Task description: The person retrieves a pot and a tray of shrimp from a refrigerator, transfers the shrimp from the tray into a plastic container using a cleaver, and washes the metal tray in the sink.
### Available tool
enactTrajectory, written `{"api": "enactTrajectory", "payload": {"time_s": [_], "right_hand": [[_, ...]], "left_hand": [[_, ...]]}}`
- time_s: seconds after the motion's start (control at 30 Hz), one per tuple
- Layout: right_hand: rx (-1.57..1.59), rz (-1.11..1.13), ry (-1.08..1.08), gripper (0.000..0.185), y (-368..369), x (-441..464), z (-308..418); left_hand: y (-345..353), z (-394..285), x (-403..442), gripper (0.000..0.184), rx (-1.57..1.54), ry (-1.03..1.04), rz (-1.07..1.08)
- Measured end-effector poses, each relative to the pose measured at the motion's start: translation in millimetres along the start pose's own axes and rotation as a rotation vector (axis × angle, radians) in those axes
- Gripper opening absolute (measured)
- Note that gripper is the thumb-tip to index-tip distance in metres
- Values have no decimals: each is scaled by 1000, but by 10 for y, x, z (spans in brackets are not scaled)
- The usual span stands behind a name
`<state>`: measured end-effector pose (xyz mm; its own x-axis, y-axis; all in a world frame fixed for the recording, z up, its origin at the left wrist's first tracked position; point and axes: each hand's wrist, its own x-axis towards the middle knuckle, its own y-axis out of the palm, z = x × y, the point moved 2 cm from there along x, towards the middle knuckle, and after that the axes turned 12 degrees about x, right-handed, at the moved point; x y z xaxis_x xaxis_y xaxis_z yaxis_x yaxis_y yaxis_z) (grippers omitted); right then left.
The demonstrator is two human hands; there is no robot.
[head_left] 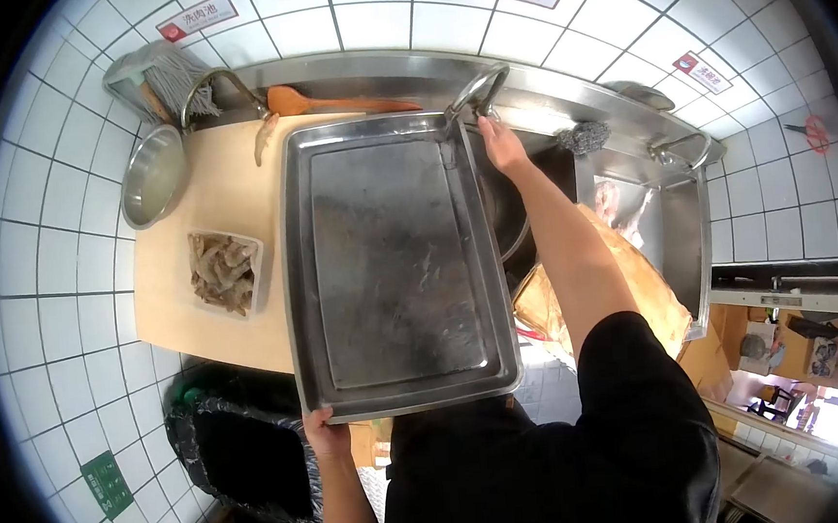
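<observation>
A large rectangular metal tray [395, 263] lies across the wooden board and the sink, wet on its inner surface. My left hand [328, 433] grips its near left corner, thumb over the rim. At the tray's far right corner, my right hand [502, 145] is closed at the curved metal faucet [478, 90]; its fingertips are partly hidden. The faucet's spout end reaches over the tray's corner. On the board to the left sits a white container of raw shrimp [225, 272].
The wooden board [170, 308] holds a metal bowl [154, 176] at its far left. Behind are a mop head [159, 80] and an orange wooden spoon [330, 101]. A steel scrubber [584, 137] sits by the right sink. A black-lined bin [248, 458] stands below left.
</observation>
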<state>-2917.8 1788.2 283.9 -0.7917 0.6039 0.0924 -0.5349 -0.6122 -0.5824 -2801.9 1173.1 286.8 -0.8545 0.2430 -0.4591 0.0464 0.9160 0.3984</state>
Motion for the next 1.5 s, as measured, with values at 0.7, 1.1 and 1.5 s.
{"api": "enactTrajectory", "payload": {"time_s": [0.7, 1.1, 1.5], "right_hand": [[251, 140, 324, 82, 226, 43, -423], [761, -44, 613, 85, 349, 90, -619], [1922, -190, 651, 75, 128, 208, -538]], "left_hand": [[-191, 349, 118, 69, -58, -49, -46], [-165, 304, 109, 69, -54, -48, -45], [-203, 354, 106, 69, -98, -81, -69]]}}
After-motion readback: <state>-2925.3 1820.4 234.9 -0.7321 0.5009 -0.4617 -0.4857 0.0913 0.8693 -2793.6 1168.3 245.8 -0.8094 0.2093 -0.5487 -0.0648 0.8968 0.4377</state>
